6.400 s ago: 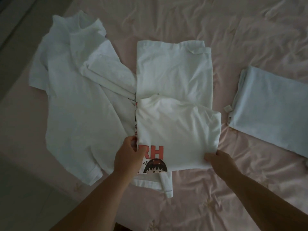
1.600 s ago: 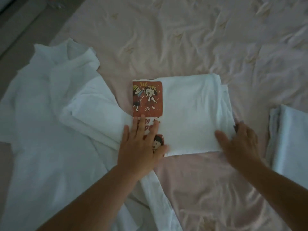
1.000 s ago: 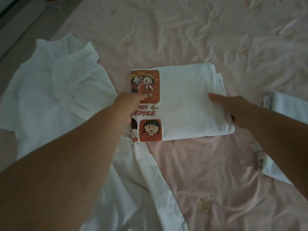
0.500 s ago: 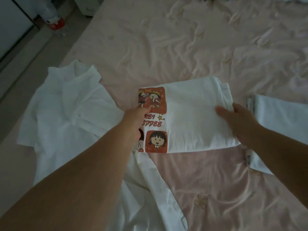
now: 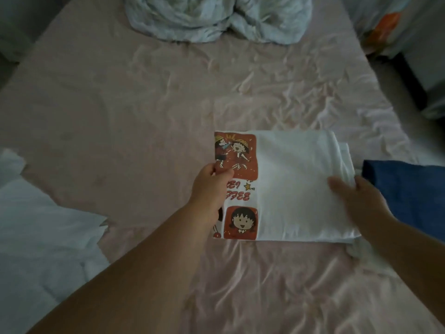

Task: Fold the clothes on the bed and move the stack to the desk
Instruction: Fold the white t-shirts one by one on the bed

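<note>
From the head camera we see the folded white T-shirt (image 5: 296,186) further right than half a second ago: then it lay just beside the unfolded white shirt (image 5: 41,227), and now a broad strip of pink bedsheet (image 5: 144,116) separates them, with that shirt pushed out to the frame's 9 o'clock edge. The pale folded garment that sat to the right of the T-shirt is no longer clearly in view; only a pale scrap of fabric shows under the T-shirt's right corner, and we cannot tell what it is. A folded dark blue garment (image 5: 409,196) now appears at 3 o'clock, just beside the T-shirt's right edge. A crumpled pale blue blanket (image 5: 216,18) has come into view at 12 o'clock.

The left hand (image 5: 209,186) reaches in from 7 o'clock and pinches the T-shirt's left edge, thumb on top over the cartoon print and the other fingers tucked beneath. The right hand (image 5: 361,201) comes in from 4 o'clock and grips the right edge, thumb lying on top of the cloth and fingers curled round the side; it is somewhat blurred. The T-shirt sits between both hands, slightly right of centre, over the sheet; we cannot tell whether it is lifted or resting.
</note>
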